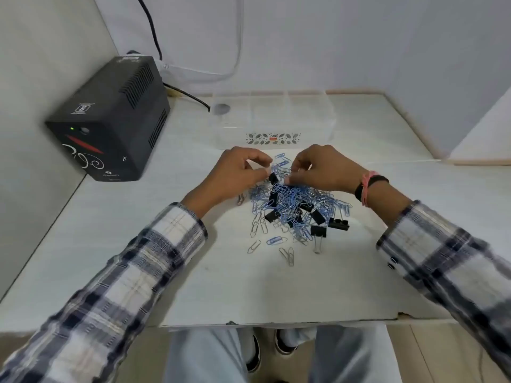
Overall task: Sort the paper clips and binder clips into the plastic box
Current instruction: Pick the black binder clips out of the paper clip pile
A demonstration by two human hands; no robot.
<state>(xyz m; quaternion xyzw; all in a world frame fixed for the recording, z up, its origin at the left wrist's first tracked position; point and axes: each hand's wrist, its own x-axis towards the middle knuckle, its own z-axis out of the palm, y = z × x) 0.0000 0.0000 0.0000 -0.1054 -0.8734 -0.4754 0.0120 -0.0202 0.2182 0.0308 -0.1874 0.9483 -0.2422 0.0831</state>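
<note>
White desk (116, 272) takes up most of the view, with a chunky black power unit (110, 120) parked in the far left corner, cables running up the wall behind it. Next down in size is the clear plastic box (272, 117) with dividers, sitting at the back of the desk just beyond the hands, and from what I can see its compartments look unfilled, so I'd say the sorting has barely started.

Then the pile (293, 205): blue and silver paper clips all tangled up with black binder clips, right in the middle.

Left hand (235, 175) has fingers curled, thumb and fingertip pinching one binder clip (273, 178) at the far edge of the heap. Right hand (323, 170) is curled down onto the clips too, fingertips seemingly pinching a few paper clips, though exactly what it has is hard to make out.

Main risk imo: the clips are hooked together, so lifting one could drag a chain along and scatter it, or dump mixed stuff into one compartment.
</note>
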